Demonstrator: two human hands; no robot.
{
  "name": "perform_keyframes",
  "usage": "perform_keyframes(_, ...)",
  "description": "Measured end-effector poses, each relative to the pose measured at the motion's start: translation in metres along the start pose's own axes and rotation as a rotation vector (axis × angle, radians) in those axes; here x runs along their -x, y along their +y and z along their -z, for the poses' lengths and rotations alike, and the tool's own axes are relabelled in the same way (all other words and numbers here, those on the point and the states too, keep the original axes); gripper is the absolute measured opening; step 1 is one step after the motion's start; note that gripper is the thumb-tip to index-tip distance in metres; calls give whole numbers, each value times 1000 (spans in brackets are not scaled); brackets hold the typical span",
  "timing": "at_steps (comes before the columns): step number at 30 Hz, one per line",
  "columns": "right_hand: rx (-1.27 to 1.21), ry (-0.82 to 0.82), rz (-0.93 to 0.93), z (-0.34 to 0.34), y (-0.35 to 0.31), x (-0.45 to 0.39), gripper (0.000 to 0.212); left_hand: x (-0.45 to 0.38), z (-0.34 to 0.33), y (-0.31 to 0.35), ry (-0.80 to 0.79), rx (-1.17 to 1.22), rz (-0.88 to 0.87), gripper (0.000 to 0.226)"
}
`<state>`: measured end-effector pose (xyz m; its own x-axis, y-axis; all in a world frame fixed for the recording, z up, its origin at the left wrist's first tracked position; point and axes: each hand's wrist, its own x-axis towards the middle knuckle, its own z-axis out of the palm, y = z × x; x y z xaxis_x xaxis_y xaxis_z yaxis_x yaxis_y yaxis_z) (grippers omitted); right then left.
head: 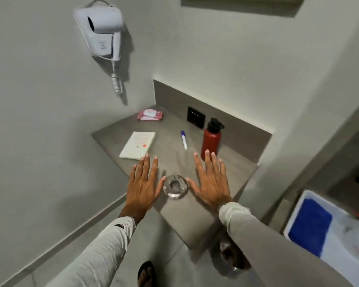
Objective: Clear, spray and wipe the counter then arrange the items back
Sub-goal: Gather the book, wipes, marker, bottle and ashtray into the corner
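Note:
A grey counter (195,216) fills the corner. On it stand a clear glass (175,187), a red bottle (211,139) with a black cap, a white-and-blue marker (184,139), a white booklet (137,144) and a pink wipes pack (150,115). My left hand (142,183) and my right hand (210,180) are spread flat, palms down, on either side of the glass. Each thumb tip lies close to the glass; I cannot tell if they touch it. Neither hand holds anything.
A white hair dryer (101,32) hangs on the left wall with a coiled cord. A black socket plate (195,117) sits on the backsplash. A white bin (327,230) with a blue cloth is at the lower right. A metal waste bin (228,255) stands under the counter.

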<state>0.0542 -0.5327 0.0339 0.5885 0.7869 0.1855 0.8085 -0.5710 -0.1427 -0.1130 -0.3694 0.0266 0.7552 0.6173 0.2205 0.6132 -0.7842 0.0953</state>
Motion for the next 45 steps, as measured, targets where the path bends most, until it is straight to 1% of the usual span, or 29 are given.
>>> perform_keyframes(4,14,-15,18,-27,-35,-70,86,-64,-10,-51,-7,14,20,76)
perform_keyframes(7,41,-13,-17,-63,-51,-132,84,-128,-38,-94,-20,65,22,85)
perform_keyframes(8,66,-7,-30,-73,-53,-147,82,-146,-48,-106,-28,83,25,85)
perform_keyframes(11,97,-23,-113,-103,-63,-202,78,-199,-76,-143,-96,168,52,82)
perform_keyframes(14,60,-25,-193,-119,-79,-235,79,-226,-93,-170,-158,194,15,92)
perform_keyframes(15,38,-47,-208,-123,-86,-246,80,-236,-98,-179,-182,213,11,94)
perform_keyframes(17,-5,-146,-216,-133,-99,-263,80,-251,-106,-194,-238,234,13,81)
perform_keyframes(19,-110,-243,-244,-140,-110,-274,77,-260,-112,-205,-245,263,-10,72)
perform_keyframes(20,-188,-282,-268,-142,-117,-280,71,-265,-114,-209,-261,298,-16,71)
perform_keyframes(22,-382,-292,-367,-140,-132,-293,47,-273,-114,-215,-320,345,-5,69)
perform_keyframes(23,-473,-272,-427,-139,-137,-299,39,-276,-114,-216,-343,357,7,69)
perform_keyframes(24,-552,-272,-479,-139,-142,-306,35,-280,-115,-216,-365,371,28,70)
perform_keyframes(25,-602,-306,-512,-140,-145,-313,35,-285,-115,-215,-385,394,54,69)
perform_keyframes(27,-635,-371,-568,-146,-149,-321,33,-295,-114,-211,-396,457,100,65)
perform_keyframes(29,-676,-351,-667,-154,-148,-325,23,-306,-115,-208,-372,531,148,55)
perform_keyframes(31,-790,-345,-804,-156,-142,-327,14,-315,-115,-207,-347,583,205,41)
perform_keyframes(33,-962,-348,-930,-155,-138,-329,14,-325,-114,-207,-372,683,292,30)
perform_keyframes(34,-1041,-352,-963,-153,-136,-331,13,-331,-113,-208,-401,759,331,27)
perform_keyframes(36,-1172,-375,-969,-151,-132,-337,13,-344,-110,-212,-449,886,368,23)
perform_keyframes(38,-1276,-391,-936,-143,-130,-347,17,-359,-103,-225,-449,992,365,15)
perform_keyframes(39,-1319,-365,-943,-142,-128,-356,20,-369,-99,-235,-429,1026,355,12)
perform_keyframes(40,-1332,-321,-950,-141,-126,-367,19,-379,-95,-246,-399,1032,341,11)
perform_keyframes(41,-1306,-267,-938,-141,-124,-379,13,-390,-91,-258,-367,1009,324,11)
perform_keyframes(42,-1219,-219,-898,-142,-121,-391,10,-400,-88,-269,-334,975,308,13)
perform_keyframes(44,-970,-155,-739,-145,-114,-419,12,-418,-83,-289,-276,883,269,19)
perform_keyframes(45,-870,-141,-639,-146,-112,-435,13,-425,-82,-297,-255,835,241,18)
